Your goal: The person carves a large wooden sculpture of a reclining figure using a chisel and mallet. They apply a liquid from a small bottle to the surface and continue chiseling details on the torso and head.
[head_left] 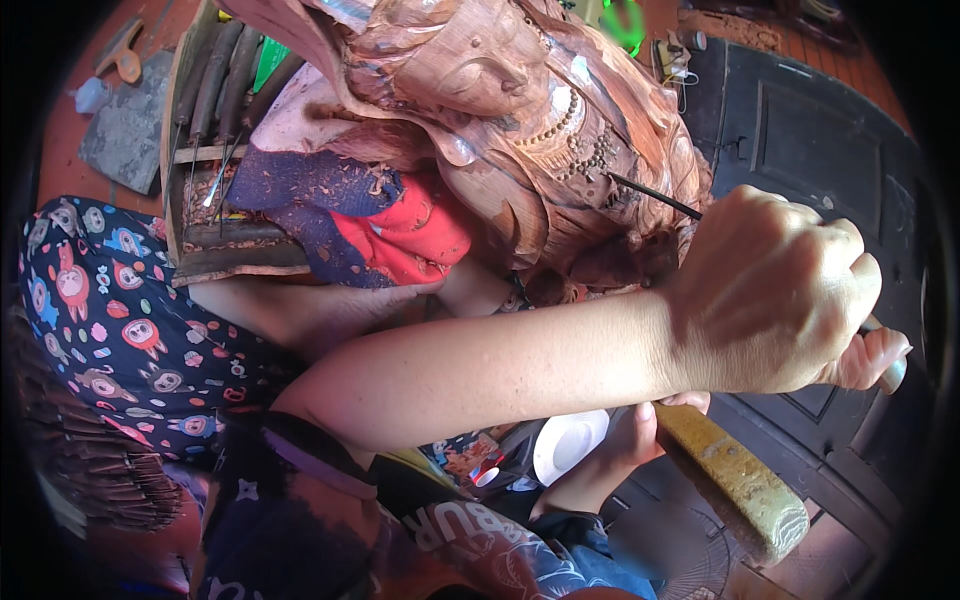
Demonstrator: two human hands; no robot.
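Note:
My left hand [775, 290] makes a fist around the handle of a carving chisel [655, 195]. The chisel's thin dark shaft points at the beaded chest of a large carved wooden statue [500, 210]; I cannot tell whether the tip touches it. The rounded handle end shows by my thumb. Below that wrist, my right hand [640, 435] is closed on a wooden mallet [735, 480], partly hidden behind my left forearm. The mallet's yellowish block slants down to the right. A red and blue cloth [370, 215] with wood shavings lies against the statue.
A wooden tray [240, 265] at the left holds several long-handled tools. Beyond it lie a grey slab [130, 130] and a wooden-handled tool [122, 60]. A dark panelled door or board [800, 130] is at the right. A white plate [572, 445] sits below my forearm.

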